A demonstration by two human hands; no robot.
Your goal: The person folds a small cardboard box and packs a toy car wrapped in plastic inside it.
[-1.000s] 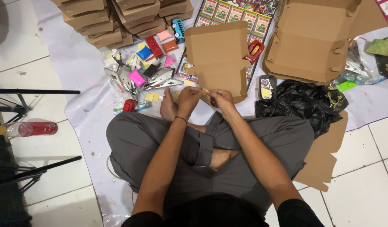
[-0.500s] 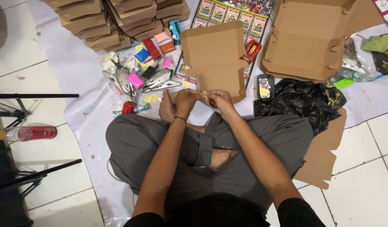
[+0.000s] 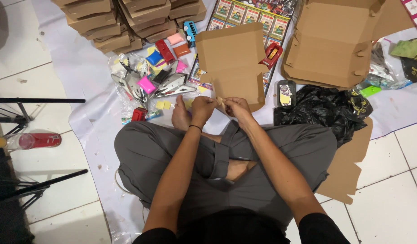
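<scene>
- Barely anything's moved since before: both hands stay at the box's near edge.
- Left hand (image 3: 203, 108) and right hand (image 3: 235, 107) pinch a flap of the flat cardboard box (image 3: 231, 63), apparently folding it.
- Box lies on the white sheet (image 3: 88, 72), by the feet.

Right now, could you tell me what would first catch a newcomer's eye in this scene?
The left hand and right hand meet over the crossed legs, pinching the near edge of a flat, partly folded brown cardboard box. To its left lies a bright jumble of small plastic-wrapped toys, below a stack of folded brown cardboard boxes. A crumpled black plastic bag sits to the right.
</scene>
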